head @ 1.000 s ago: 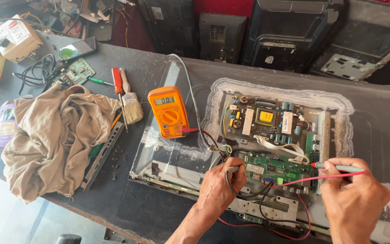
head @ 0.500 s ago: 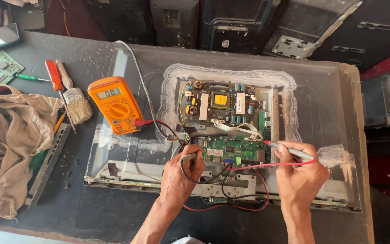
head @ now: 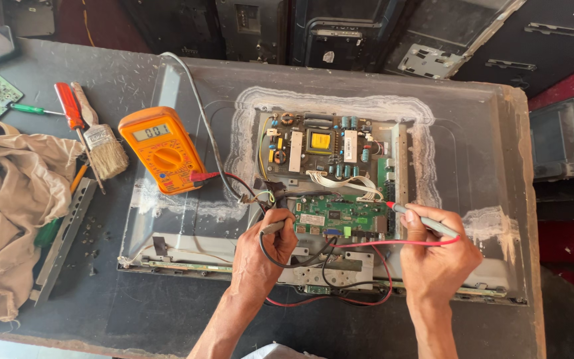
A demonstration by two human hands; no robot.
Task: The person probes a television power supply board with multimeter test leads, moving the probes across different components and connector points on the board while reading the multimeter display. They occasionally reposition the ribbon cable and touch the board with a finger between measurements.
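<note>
Head view looks down on a dark grey worktable (head: pixel 167 312) where a flat-panel television with its metal back exposed (head: pixel 473 153) lies face down, filling the middle and right of the tabletop. The left hand (head: pixel 260 256) is closed around a black multimeter probe (head: pixel 275 226), its fingers clamped on the shaft and the tip set at the left edge of the green rectangular main circuit board (head: pixel 340 218) near the centre of the panel. The right hand (head: pixel 436 256) pinches a red-tipped grey probe (head: pixel 423 221) between thumb and fingers, with the tip touching the right edge of that same green board. A red lead (head: pixel 393 243) runs from the right hand across toward the left hand, and black wire (head: pixel 300 262) loops below the board. Just above the green board sits the pale power-supply board with a yellow transformer (head: pixel 320 141). An orange handheld multimeter (head: pixel 161 149) lies on the panel's left part, its display lit. Toward the table's left edge lie a red-handled screwdriver (head: pixel 68 106), a small bristle paintbrush (head: pixel 104 146), a crumpled beige cloth (head: pixel 8 213) and a grey metal bracket strip (head: pixel 64 239).
</note>
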